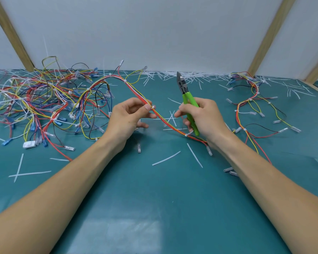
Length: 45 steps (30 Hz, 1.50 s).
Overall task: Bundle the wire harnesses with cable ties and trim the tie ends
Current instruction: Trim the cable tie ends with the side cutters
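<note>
A red, yellow and white wire harness (pixel 170 123) runs in an arc from the far pile down across the table's middle. My left hand (pixel 128 118) pinches it between thumb and fingers at a white cable tie head (pixel 152 107). My right hand (pixel 202 118) grips green-handled cutters (pixel 187 99), jaws pointing up and away, a short way right of the tie. Further ties (pixel 125 80) bind the harness along its length, and one (pixel 187 134) sits just below my right hand.
A tangled pile of loose harnesses (pixel 44 99) fills the left of the teal mat (pixel 154 198). A bundled harness (pixel 250 107) lies at the right. Cut white tie ends (pixel 166 158) are scattered about, thick along the back wall (pixel 191 75). Wooden frame posts (pixel 268 39) rise behind.
</note>
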Each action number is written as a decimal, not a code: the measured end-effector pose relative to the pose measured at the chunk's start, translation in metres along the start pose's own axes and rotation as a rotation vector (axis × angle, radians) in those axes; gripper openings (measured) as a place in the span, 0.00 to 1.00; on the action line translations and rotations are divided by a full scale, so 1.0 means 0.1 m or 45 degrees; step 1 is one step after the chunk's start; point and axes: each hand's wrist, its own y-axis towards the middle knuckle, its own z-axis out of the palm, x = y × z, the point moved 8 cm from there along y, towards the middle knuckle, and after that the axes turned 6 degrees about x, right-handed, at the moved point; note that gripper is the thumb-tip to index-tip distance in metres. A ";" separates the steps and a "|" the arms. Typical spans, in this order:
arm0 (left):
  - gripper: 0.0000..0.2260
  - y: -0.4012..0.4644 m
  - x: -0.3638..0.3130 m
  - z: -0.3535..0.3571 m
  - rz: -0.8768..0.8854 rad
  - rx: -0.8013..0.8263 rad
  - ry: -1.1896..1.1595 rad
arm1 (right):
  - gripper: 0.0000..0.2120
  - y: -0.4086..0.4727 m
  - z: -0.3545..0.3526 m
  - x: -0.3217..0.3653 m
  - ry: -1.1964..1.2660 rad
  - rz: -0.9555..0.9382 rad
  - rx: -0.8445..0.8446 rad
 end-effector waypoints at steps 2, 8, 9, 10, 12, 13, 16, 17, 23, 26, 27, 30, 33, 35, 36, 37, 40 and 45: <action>0.02 0.01 0.00 -0.02 0.002 0.005 -0.025 | 0.06 0.00 -0.02 0.00 0.014 -0.002 -0.023; 0.06 0.03 0.00 -0.06 -0.020 0.027 -0.190 | 0.06 0.00 -0.03 -0.05 0.021 0.039 -0.029; 0.06 0.03 -0.01 -0.04 -0.017 0.051 -0.198 | 0.07 0.00 -0.02 -0.05 0.020 0.034 -0.023; 0.05 0.03 -0.01 -0.02 -0.009 0.078 -0.196 | 0.07 0.00 -0.01 -0.04 0.019 0.027 -0.016; 0.04 0.03 -0.03 0.01 0.016 0.128 -0.180 | 0.07 -0.01 0.01 -0.04 0.009 0.014 0.003; 0.04 0.03 -0.03 0.02 0.025 0.142 -0.173 | 0.07 -0.01 0.02 -0.03 0.002 0.011 0.013; 0.04 0.03 -0.04 0.04 0.039 0.154 -0.157 | 0.07 -0.02 0.05 -0.03 -0.007 0.007 0.034; 0.04 0.03 -0.04 0.04 0.043 0.154 -0.153 | 0.07 -0.02 0.05 -0.03 -0.004 0.007 0.037; 0.07 0.03 -0.06 0.03 0.070 0.136 -0.151 | 0.06 -0.01 0.05 -0.05 0.016 0.001 0.048; 0.10 0.04 -0.06 -0.02 0.074 0.063 -0.128 | 0.06 -0.01 0.04 -0.03 -0.037 -0.049 0.055; 0.11 0.05 -0.07 -0.05 0.075 0.026 -0.126 | 0.06 -0.01 0.04 -0.02 -0.070 -0.068 0.057; 0.13 0.08 -0.08 -0.18 0.058 -0.100 -0.204 | 0.02 -0.02 0.07 0.02 -0.182 -0.127 0.066; 0.13 0.10 -0.09 -0.27 0.018 -0.161 -0.406 | 0.08 -0.05 0.10 0.03 -0.298 -0.137 0.095; 0.12 0.10 -0.09 -0.28 0.000 -0.150 -0.551 | 0.07 -0.07 0.15 0.02 -0.353 -0.129 0.159; 0.12 0.09 -0.09 -0.28 -0.006 -0.139 -0.613 | 0.05 -0.07 0.17 0.00 -0.353 -0.123 0.192; 0.12 0.09 -0.08 -0.27 -0.014 -0.130 -0.669 | 0.03 -0.07 0.19 -0.01 -0.343 -0.120 0.214; 0.14 0.08 -0.06 -0.26 -0.039 -0.130 -0.792 | 0.06 -0.06 0.21 -0.03 -0.344 -0.125 0.221; 0.13 0.08 -0.04 -0.21 -0.066 -0.065 -0.872 | 0.08 -0.04 0.20 -0.05 -0.363 -0.106 0.194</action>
